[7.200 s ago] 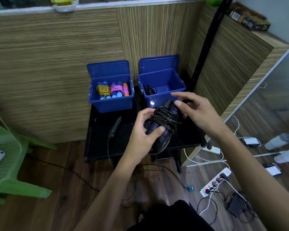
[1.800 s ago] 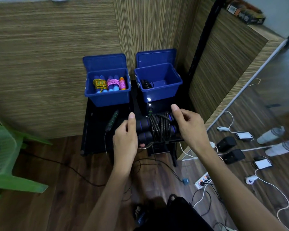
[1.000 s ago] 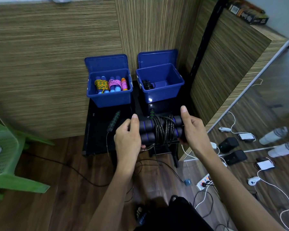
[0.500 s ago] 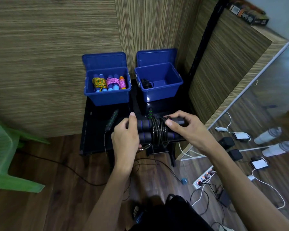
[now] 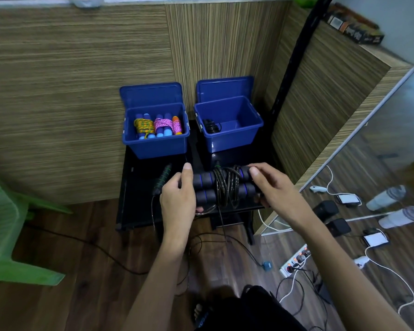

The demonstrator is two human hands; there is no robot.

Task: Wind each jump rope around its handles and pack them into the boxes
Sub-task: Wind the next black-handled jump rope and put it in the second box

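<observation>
Wound rope (image 5: 225,187): left hand (image 5: 177,199) and right hand (image 5: 273,189) each grip a handle end, apparently keeping coils tight before packing into right box (image 5: 232,139).

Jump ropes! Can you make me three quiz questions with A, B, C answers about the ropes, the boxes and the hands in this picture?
1. Where is the black wound rope?
A. In the left box
B. Held between both hands
C. On the green chair

2. How many blue boxes stand open?
A. One
B. Two
C. Four

3. What is in the right box?
A. One dark rope bundle
B. Colourful ropes
C. A bottle

Answers: 1 B, the left hand and right hand grip its handle ends. 2 B, the left box and right box have raised lids. 3 A, a small black bundle lies at its left side.
</observation>
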